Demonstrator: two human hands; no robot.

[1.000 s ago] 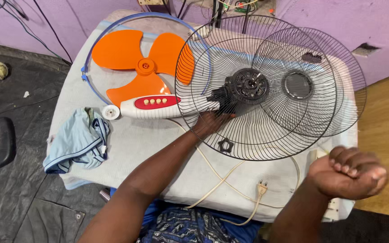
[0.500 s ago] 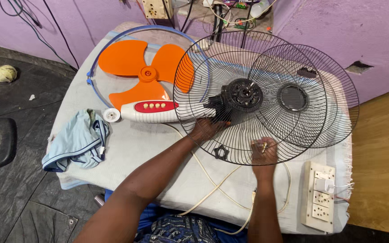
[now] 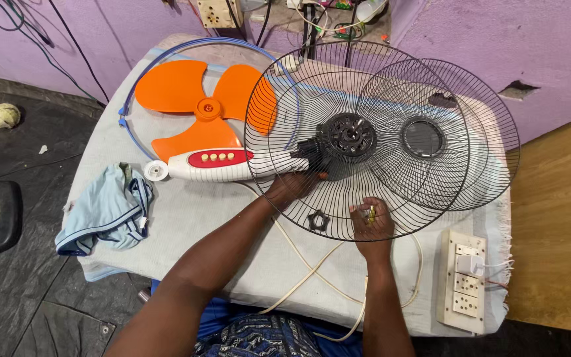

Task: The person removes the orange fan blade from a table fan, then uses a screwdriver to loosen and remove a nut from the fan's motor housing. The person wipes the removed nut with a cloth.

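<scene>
Lying flat on the grey-covered table (image 3: 186,218), the black rear fan guard (image 3: 338,139) is face-up so its motor hub (image 3: 349,135) sits exposed at the centre, with the white fan neck and its red button panel (image 3: 216,164) stretching away toward nine o'clock. From about seven o'clock of the hub, the left hand (image 3: 292,188) curls around the neck where it meets the motor, fingers closed on it, seemingly to steady the assembly. At five o'clock of the hub, the right hand (image 3: 373,221) rests on the guard's lower wires, fingers pinched together on a small yellowish object (image 3: 371,213), too small to identify. A black plastic nut (image 3: 318,220) lies between the hands. The second guard (image 3: 444,135) overlaps at three o'clock; the orange blade (image 3: 196,109) lies at ten o'clock.
</scene>
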